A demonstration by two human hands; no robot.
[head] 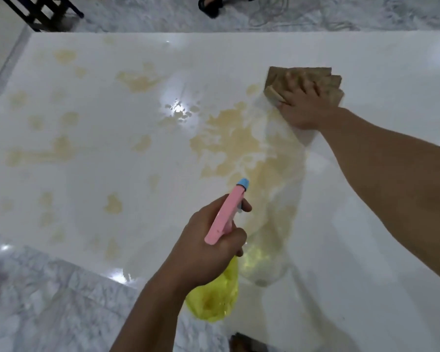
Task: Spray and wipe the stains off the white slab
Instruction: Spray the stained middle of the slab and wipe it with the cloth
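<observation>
The white slab (366,54) lies flat on the floor and fills most of the view. Yellowish stains (229,141) spread over its middle and left half, with a wet smeared streak running toward me. My left hand (208,245) grips a spray bottle (226,214) with a pink head, blue nozzle and yellow body, nozzle pointing at the big central stain. My right hand (302,107) presses flat on a folded brown cloth (323,77) at the upper right of the slab, just beside the large stain.
Grey marble floor (48,301) surrounds the slab. A dark wooden chair leg frame (36,13) stands at the top left. A person's foot in a dark sandal (208,6) and a coil of cord (267,11) lie beyond the far edge.
</observation>
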